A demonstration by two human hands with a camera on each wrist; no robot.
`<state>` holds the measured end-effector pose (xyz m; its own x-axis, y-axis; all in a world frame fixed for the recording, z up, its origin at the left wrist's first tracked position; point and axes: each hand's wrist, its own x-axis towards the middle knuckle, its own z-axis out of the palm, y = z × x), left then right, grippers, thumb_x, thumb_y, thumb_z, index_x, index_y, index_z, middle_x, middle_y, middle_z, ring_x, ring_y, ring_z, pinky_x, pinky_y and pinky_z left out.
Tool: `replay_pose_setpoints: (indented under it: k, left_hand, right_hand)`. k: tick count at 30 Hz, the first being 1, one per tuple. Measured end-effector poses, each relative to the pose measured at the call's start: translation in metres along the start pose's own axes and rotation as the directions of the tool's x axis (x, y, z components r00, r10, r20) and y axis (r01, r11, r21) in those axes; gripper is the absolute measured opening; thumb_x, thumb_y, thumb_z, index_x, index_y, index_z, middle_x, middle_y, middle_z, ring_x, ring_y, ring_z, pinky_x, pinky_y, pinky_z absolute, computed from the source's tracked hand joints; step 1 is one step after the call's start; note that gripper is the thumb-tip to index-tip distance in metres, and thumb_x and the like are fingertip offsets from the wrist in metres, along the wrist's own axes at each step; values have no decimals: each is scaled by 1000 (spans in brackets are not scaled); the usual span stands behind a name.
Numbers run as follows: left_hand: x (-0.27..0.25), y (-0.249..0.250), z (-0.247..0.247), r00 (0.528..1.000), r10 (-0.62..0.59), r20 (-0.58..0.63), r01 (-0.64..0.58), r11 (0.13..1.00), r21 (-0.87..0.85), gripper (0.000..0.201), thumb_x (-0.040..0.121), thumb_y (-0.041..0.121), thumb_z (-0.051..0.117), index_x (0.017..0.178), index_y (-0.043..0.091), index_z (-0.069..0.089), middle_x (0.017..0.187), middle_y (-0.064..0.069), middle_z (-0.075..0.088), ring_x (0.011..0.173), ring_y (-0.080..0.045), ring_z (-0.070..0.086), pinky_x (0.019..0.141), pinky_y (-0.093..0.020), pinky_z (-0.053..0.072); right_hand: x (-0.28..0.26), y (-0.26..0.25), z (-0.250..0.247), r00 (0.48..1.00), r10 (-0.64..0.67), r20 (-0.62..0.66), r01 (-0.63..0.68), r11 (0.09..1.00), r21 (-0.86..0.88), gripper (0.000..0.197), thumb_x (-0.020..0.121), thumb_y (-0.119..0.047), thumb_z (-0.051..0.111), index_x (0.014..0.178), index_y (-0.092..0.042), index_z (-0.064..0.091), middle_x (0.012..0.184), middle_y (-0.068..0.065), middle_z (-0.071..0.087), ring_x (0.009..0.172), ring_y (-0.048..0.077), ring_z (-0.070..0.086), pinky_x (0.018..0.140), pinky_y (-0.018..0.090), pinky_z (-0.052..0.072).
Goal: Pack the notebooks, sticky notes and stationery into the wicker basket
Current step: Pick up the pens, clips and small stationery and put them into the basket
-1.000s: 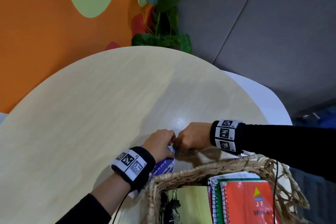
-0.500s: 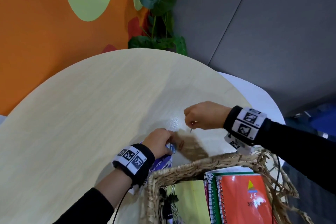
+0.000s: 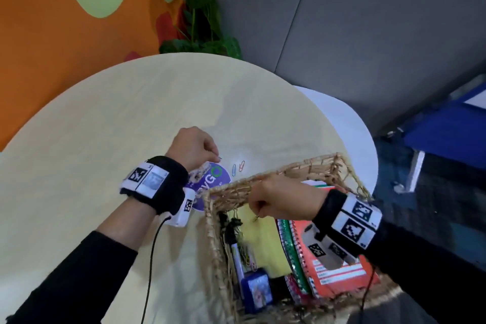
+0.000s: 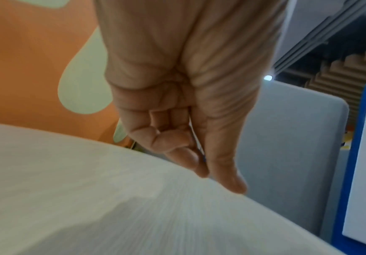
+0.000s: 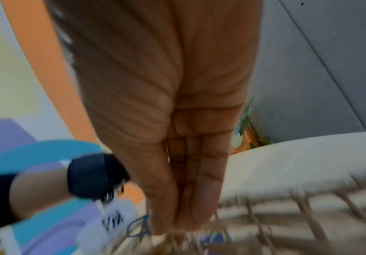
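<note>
The wicker basket (image 3: pixel 231 187) stands at the table's near right. It holds an orange spiral notebook (image 3: pixel 339 273), a yellow sticky pad (image 3: pixel 263 239), black binder clips (image 3: pixel 231 226) and a small blue box (image 3: pixel 256 290). My right hand (image 3: pixel 253 212) hangs over the basket's far left corner, its fingertips pinching a small paper clip; the right wrist view (image 5: pixel 173 227) is blurred. My left hand (image 3: pixel 214 154) hovers over the table and pinches a thin clip between thumb and forefinger (image 4: pixel 201 165). A blue clip (image 3: pixel 233 169) and a pink clip (image 3: pixel 241 166) lie on the table beside a round purple card (image 3: pixel 213 181).
The pale round wooden table (image 3: pixel 105 139) stretches left and away from the basket. A white rounded surface (image 3: pixel 349 123) adjoins its right edge. A leafy plant (image 3: pixel 200 8) stands behind the table, between the orange wall and the grey wall.
My right hand has come back from the table to over the basket, still pinching a clip. My left hand has lifted off the purple card and moved farther out.
</note>
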<state>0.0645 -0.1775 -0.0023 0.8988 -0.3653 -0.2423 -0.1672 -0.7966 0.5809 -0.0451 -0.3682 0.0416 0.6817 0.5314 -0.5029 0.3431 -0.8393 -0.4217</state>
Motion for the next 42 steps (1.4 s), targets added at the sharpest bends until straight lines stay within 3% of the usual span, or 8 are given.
replay_pose_setpoints:
  k: [5, 11, 18, 22, 29, 33, 36, 42]
  left_hand:
    - [-56, 21, -13, 998, 60, -36, -64, 992, -108, 8, 65, 21, 82, 70, 16, 78, 61, 7, 69, 61, -4, 61, 62, -17, 42]
    - [-119, 22, 8, 992, 96, 80, -97, 995, 7, 9, 69, 27, 80, 76, 22, 79, 70, 5, 73, 81, -2, 56, 68, -21, 37]
    - [-138, 51, 50, 914, 183, 362, -230, 969, 91, 16, 80, 20, 70, 93, 14, 78, 96, 0, 77, 90, -13, 68, 85, -27, 48]
    - [-128, 78, 69, 873, 184, 453, -313, 922, 228, 15, 82, 4, 64, 91, 4, 76, 96, -9, 75, 90, -24, 70, 75, -33, 56]
    - [-125, 87, 90, 838, 65, 541, -362, 808, 464, 36, 80, -5, 56, 50, 7, 42, 52, -7, 39, 50, -24, 42, 53, -30, 39]
    - [-125, 91, 87, 822, 5, 570, -329, 820, 468, 25, 81, 1, 64, 57, 2, 55, 59, -10, 53, 52, -23, 52, 48, -29, 44]
    - [-118, 88, 76, 840, 76, 537, -312, 877, 365, 21, 81, 15, 72, 89, -4, 73, 91, -14, 74, 84, -26, 71, 77, -35, 58]
    - [-89, 59, 24, 966, 161, 204, -187, 976, 114, 12, 81, 19, 67, 83, 11, 75, 89, -3, 76, 85, -17, 69, 77, -29, 54]
  right_hand:
    - [5, -26, 56, 981, 51, 189, -32, 994, -103, 15, 79, 4, 57, 81, -2, 70, 88, 18, 71, 82, 33, 64, 69, 36, 50]
    - [13, -35, 86, 962, 195, 191, -169, 975, -146, 14, 85, -4, 60, 92, 3, 69, 98, 23, 69, 89, 36, 66, 76, 38, 53]
    - [-36, -21, 63, 946, 294, -134, -298, 955, -10, 23, 86, -7, 60, 106, -10, 71, 108, 8, 72, 102, 24, 65, 85, 32, 52]
    - [-72, -21, 65, 918, 302, -258, -293, 953, 74, 22, 84, -9, 60, 101, -11, 73, 102, 5, 75, 94, 19, 67, 65, 17, 39]
    - [-101, -25, 85, 899, 322, -298, -288, 945, 152, 17, 85, -13, 63, 99, -14, 74, 98, 2, 76, 86, 14, 69, 75, 24, 54]
    - [-106, -23, 90, 903, 318, -288, -274, 944, 181, 17, 86, -14, 65, 101, -12, 74, 99, 3, 76, 86, 13, 69, 82, 26, 57]
    - [-104, -20, 83, 913, 300, -277, -256, 949, 185, 16, 87, -15, 64, 100, -13, 74, 99, 2, 76, 86, 11, 69, 81, 23, 57]
    - [-88, 3, 14, 885, 265, -383, -222, 963, 152, 13, 86, -14, 67, 95, -11, 75, 87, -3, 73, 64, -8, 54, 61, -2, 40]
